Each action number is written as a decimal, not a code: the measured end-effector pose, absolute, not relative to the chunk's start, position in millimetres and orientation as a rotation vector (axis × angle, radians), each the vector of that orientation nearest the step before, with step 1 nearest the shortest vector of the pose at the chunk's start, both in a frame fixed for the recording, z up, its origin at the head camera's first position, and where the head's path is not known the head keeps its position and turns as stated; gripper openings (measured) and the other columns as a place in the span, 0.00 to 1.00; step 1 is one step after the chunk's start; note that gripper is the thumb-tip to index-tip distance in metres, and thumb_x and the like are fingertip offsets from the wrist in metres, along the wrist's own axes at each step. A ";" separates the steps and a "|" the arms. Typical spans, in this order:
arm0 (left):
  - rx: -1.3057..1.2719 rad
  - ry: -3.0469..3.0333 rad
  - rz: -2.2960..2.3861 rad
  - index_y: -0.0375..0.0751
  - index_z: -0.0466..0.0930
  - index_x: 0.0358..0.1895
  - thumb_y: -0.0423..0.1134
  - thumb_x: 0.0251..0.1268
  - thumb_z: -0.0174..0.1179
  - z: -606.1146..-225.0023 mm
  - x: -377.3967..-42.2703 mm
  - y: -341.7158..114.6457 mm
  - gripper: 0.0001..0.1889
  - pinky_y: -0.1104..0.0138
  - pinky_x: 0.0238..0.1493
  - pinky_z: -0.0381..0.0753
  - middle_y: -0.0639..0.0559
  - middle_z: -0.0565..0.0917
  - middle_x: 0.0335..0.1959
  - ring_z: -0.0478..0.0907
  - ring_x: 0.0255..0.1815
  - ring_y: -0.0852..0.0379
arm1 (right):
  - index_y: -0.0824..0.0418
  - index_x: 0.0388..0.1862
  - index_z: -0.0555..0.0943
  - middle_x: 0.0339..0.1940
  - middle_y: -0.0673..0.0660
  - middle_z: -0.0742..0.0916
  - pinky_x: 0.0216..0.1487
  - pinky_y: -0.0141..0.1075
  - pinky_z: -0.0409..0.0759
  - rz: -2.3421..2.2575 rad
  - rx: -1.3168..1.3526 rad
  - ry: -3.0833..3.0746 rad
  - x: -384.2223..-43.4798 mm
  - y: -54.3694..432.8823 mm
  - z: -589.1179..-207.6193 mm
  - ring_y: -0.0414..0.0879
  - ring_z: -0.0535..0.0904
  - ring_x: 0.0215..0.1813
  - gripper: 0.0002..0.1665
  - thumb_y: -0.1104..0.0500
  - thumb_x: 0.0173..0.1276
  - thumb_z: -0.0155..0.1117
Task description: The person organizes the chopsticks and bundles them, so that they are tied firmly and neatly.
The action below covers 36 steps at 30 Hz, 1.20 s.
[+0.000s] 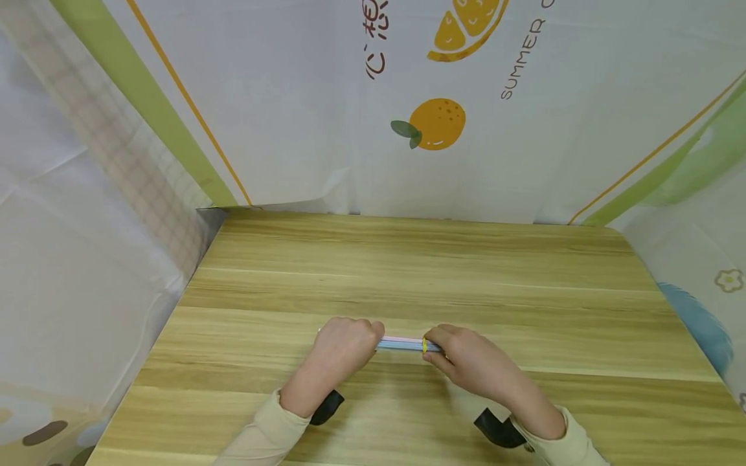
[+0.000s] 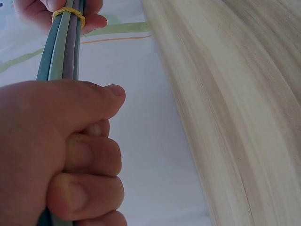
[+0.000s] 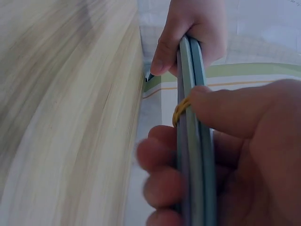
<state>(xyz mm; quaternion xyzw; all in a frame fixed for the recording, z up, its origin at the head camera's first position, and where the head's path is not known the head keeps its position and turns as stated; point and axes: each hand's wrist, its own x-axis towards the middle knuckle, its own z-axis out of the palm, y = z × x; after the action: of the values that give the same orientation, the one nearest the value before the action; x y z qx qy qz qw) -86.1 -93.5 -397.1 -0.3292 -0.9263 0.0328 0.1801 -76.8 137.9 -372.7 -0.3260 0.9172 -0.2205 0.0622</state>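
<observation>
A bundle of slim pastel pencils [image 1: 402, 343], blue, green, pink and purple, lies across between my two hands in the head view. My left hand [image 1: 346, 346] grips one end in a fist, its fingers [image 2: 89, 193] wrapped round the shafts. A twisted yellow rubber band [image 3: 180, 112] circles the bundle toward the other end. My right hand [image 1: 472, 359] holds that end, with the thumb [image 3: 225, 110] right at the band and the fingers curled on the far side. Both fists hide parts of the pencils.
The hands are over a wood-grain table [image 1: 408, 272]. A white cloth [image 1: 291, 129] printed with oranges hangs behind its back edge, and more cloth [image 1: 76, 259] hangs at the left. Dark straps [image 1: 500, 430] sit at both wrists.
</observation>
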 end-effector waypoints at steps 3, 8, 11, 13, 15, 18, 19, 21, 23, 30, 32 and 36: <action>-0.936 -2.614 0.094 0.48 0.66 0.17 0.42 0.49 0.72 -397.2 -85.9 -93.2 0.19 0.73 0.10 0.59 0.60 0.67 0.10 0.54 0.12 0.68 | 0.62 0.43 0.81 0.31 0.45 0.80 0.29 0.27 0.70 -0.682 -0.986 2.753 -77.7 138.5 -373.3 0.32 0.67 0.26 0.09 0.59 0.66 0.63; -0.940 -2.611 0.113 0.48 0.69 0.18 0.42 0.50 0.71 -397.7 -86.0 -92.0 0.17 0.73 0.10 0.60 0.60 0.69 0.10 0.55 0.11 0.68 | 0.59 0.47 0.82 0.30 0.44 0.82 0.28 0.27 0.69 -0.736 -0.971 2.758 -78.9 139.1 -376.7 0.31 0.66 0.25 0.13 0.57 0.64 0.64; -0.936 -2.620 0.119 0.48 0.70 0.18 0.42 0.51 0.70 -397.5 -86.0 -91.3 0.16 0.73 0.10 0.58 0.60 0.69 0.10 0.54 0.11 0.68 | 0.56 0.48 0.83 0.31 0.44 0.84 0.28 0.27 0.69 -0.751 -0.952 2.781 -79.2 138.9 -379.2 0.31 0.67 0.25 0.15 0.55 0.64 0.65; -0.935 -2.624 0.120 0.48 0.70 0.18 0.41 0.52 0.70 -397.4 -86.1 -90.7 0.16 0.73 0.10 0.57 0.60 0.68 0.10 0.52 0.12 0.67 | 0.55 0.51 0.83 0.35 0.46 0.87 0.29 0.27 0.70 -0.746 -0.932 2.800 -79.0 138.7 -380.0 0.31 0.68 0.25 0.17 0.53 0.63 0.65; -0.937 -2.617 0.119 0.48 0.70 0.18 0.40 0.52 0.69 -396.9 -86.2 -90.0 0.16 0.74 0.10 0.56 0.60 0.68 0.10 0.51 0.12 0.67 | 0.53 0.53 0.83 0.40 0.48 0.88 0.28 0.27 0.69 -0.740 -0.903 2.818 -78.6 138.3 -380.1 0.30 0.67 0.24 0.19 0.52 0.63 0.65; -0.941 -2.595 0.122 0.49 0.69 0.18 0.39 0.53 0.69 -396.2 -86.3 -88.9 0.16 0.74 0.10 0.56 0.61 0.67 0.09 0.51 0.12 0.68 | 0.48 0.56 0.81 0.37 0.47 0.88 0.24 0.27 0.66 -0.730 -0.844 2.838 -77.5 137.3 -379.8 0.29 0.63 0.21 0.22 0.49 0.63 0.65; -0.941 -2.589 0.121 0.49 0.69 0.18 0.38 0.53 0.68 -395.8 -86.2 -88.5 0.16 0.74 0.10 0.56 0.61 0.67 0.09 0.51 0.12 0.68 | 0.46 0.57 0.80 0.32 0.45 0.87 0.22 0.27 0.63 -0.721 -0.826 2.844 -77.0 136.8 -379.7 0.30 0.60 0.19 0.23 0.48 0.63 0.65; -0.941 -2.587 0.124 0.49 0.68 0.17 0.38 0.53 0.68 -395.2 -85.9 -87.8 0.16 0.74 0.10 0.56 0.61 0.66 0.09 0.51 0.12 0.68 | 0.43 0.59 0.79 0.21 0.41 0.81 0.19 0.27 0.59 -0.697 -0.796 2.858 -76.0 135.9 -379.7 0.30 0.56 0.17 0.25 0.45 0.63 0.63; -0.941 -2.594 0.130 0.49 0.68 0.17 0.37 0.53 0.68 -394.9 -85.7 -87.2 0.16 0.74 0.10 0.56 0.61 0.66 0.09 0.51 0.12 0.68 | 0.39 0.61 0.77 0.14 0.39 0.71 0.18 0.27 0.57 -0.663 -0.776 2.873 -74.9 135.0 -379.5 0.31 0.53 0.16 0.26 0.41 0.63 0.61; -0.952 -2.616 0.146 0.48 0.69 0.18 0.38 0.53 0.68 -393.4 -85.0 -85.5 0.16 0.74 0.11 0.54 0.61 0.65 0.09 0.49 0.13 0.68 | 0.34 0.63 0.73 0.10 0.40 0.61 0.17 0.27 0.53 -0.512 -0.763 2.967 -71.9 131.7 -380.6 0.32 0.50 0.15 0.29 0.39 0.61 0.62; -0.955 -2.615 0.153 0.48 0.70 0.18 0.38 0.53 0.68 -393.4 -85.0 -85.4 0.15 0.75 0.11 0.53 0.61 0.64 0.09 0.49 0.13 0.67 | 0.34 0.63 0.73 0.10 0.41 0.63 0.17 0.27 0.53 -0.488 -0.770 2.991 -71.7 131.1 -381.1 0.33 0.51 0.15 0.29 0.40 0.61 0.63; -0.946 -2.595 0.158 0.48 0.69 0.17 0.38 0.54 0.68 -394.4 -85.3 -86.9 0.16 0.74 0.11 0.54 0.61 0.65 0.08 0.50 0.12 0.68 | 0.40 0.62 0.76 0.17 0.42 0.77 0.18 0.27 0.58 -0.484 -0.800 3.007 -71.7 130.2 -382.3 0.32 0.57 0.16 0.28 0.42 0.61 0.64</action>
<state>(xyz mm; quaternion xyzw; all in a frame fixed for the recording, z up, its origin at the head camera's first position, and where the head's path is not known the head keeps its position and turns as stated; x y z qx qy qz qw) -85.3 -86.9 -394.4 -0.3360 -0.9216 0.0562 0.1862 -71.7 130.2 -382.3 -0.2539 0.9550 -0.1535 -0.0037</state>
